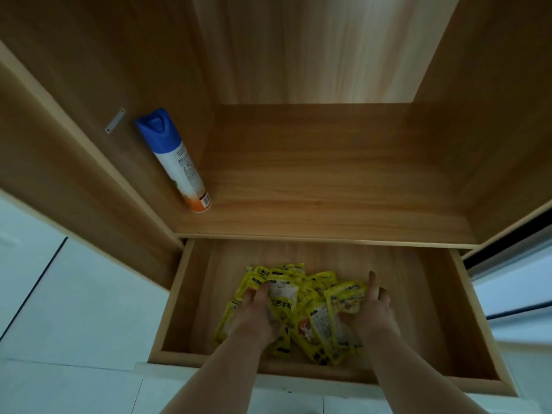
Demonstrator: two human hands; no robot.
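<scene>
**Both hands deep in the yellow pile**

I've got both hands down in the open drawer (182, 297), one on each side of the heap of yellow packets (310, 327). The heap lies loose on the drawer floor, nearer the front edge than the back.

The left hand (257, 312) lies over the left side, fingers curled down onto a pale-fronted packet. The right hand (373, 312) has its thumb up and its fingers wrapped round a bunch on the right. That's a scoop from both flanks. I think it's the sensible hold here, because slippery flat packets slide apart if you pinch just one.

Above, the shelf (328, 189) carries only a spray can (176, 162), tucked against the left wall and well apart from my reach. My guess is the next job is to squeeze the heap together.
</scene>
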